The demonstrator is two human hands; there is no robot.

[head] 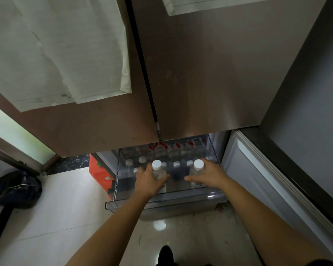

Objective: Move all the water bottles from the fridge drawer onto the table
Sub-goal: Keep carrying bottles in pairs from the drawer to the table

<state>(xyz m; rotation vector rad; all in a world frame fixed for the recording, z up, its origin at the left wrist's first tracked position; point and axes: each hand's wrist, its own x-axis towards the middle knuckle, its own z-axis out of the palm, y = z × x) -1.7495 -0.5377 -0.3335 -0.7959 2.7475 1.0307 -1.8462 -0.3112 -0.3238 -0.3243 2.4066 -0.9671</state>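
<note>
The fridge drawer (pixel 161 201) is pulled out at the bottom of the fridge, with clear walls. My left hand (pixel 149 179) is wrapped around a clear water bottle with a white cap (pixel 156 165), raised above the others. My right hand (pixel 210 176) grips a second white-capped water bottle (pixel 198 164) at the drawer's right side. Several more bottles (pixel 176 164) stand upright behind them, with red-and-white labels showing at the back. The table is out of view.
Brown fridge doors (pixel 190 73) with taped papers hang above the drawer. An open lower door panel (pixel 258 179) stands to the right. An orange box (pixel 99 173) sits left of the drawer, and a dark bag (pixel 15 189) lies on the pale tiled floor.
</note>
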